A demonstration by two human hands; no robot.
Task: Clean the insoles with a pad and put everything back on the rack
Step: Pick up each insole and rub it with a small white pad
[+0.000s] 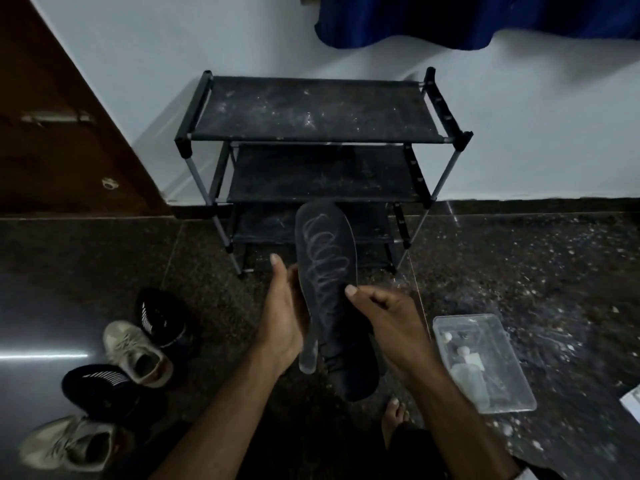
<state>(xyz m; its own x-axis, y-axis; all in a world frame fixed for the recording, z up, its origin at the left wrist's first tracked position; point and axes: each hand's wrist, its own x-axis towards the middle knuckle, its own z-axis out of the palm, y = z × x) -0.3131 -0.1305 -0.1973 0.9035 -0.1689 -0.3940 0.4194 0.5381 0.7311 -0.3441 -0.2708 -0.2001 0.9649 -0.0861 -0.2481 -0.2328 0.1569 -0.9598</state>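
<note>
A dark insole (327, 258) with a pale looping print stands upright in front of me, toe end up. My left hand (282, 313) holds its left edge near the middle, thumb up. My right hand (388, 317) grips its right edge, thumb on the printed face, fingers curled. A dark shoe (353, 372) lies on the floor behind the insole's heel. The black shoe rack (311, 133) stands against the wall with bare, dusty shelves. No pad shows in either hand.
Two grey sneakers (138, 355) (69, 445) and two black slip-on shoes (162, 317) (100, 386) lie on the dark floor at the left. A clear plastic box (485, 362) with small items sits at the right. A brown door (52, 116) is at the left.
</note>
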